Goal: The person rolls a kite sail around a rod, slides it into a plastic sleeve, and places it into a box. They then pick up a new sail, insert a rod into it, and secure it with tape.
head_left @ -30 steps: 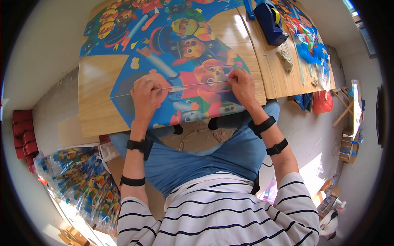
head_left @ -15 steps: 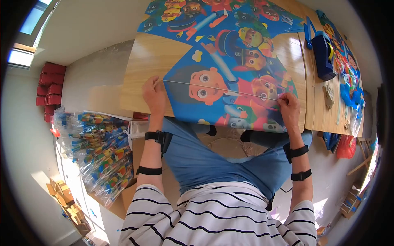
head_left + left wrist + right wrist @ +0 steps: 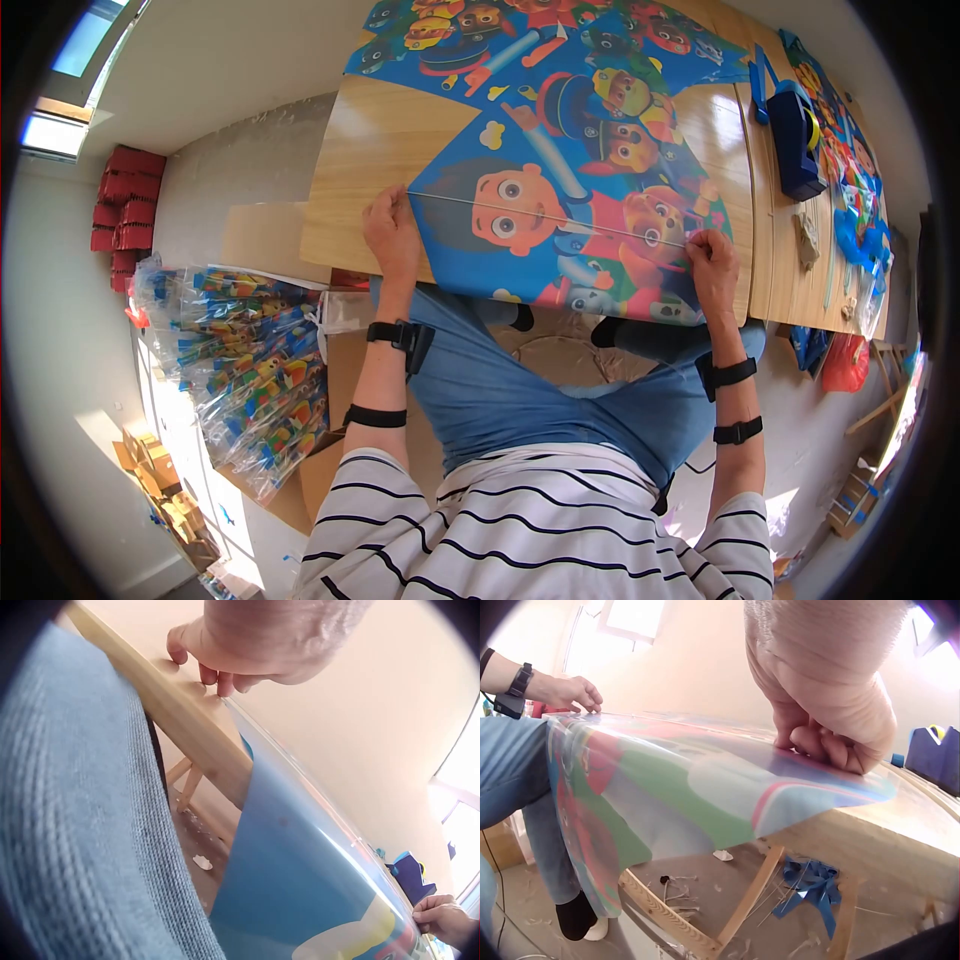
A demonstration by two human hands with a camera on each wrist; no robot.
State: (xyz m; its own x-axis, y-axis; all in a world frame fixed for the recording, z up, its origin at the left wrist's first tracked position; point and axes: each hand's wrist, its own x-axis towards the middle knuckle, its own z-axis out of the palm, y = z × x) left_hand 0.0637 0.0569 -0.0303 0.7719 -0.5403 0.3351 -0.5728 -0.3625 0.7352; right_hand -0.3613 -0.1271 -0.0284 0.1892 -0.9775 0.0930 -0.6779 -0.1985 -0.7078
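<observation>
A glossy blue sheet printed with cartoon figures (image 3: 470, 255) lies on the wooden table, its near edge hanging over the side. A thin white line, like a stick or cord (image 3: 600, 228), runs across it from the left corner to near the right edge. My left hand (image 3: 392, 235) pinches the line's left end at the sheet's corner; in the left wrist view the fingertips of this hand (image 3: 274, 641) touch down there. At the other end my right hand (image 3: 714, 272) pinches the line, and its curled fingers rest on the sheet in the right wrist view (image 3: 821, 690).
A dark blue tape dispenser (image 3: 797, 140) and a crumpled beige piece (image 3: 805, 240) lie on the right part of the table. Plastic-wrapped printed items (image 3: 250, 370) are at the lower left, near red boxes (image 3: 130, 205). A red bag (image 3: 846, 362) hangs at the right.
My left hand has gone from over the printed face to the sheet's left corner, uncovering the face, and its fingers have come in to the line's end. The right hand stays at the right end.
</observation>
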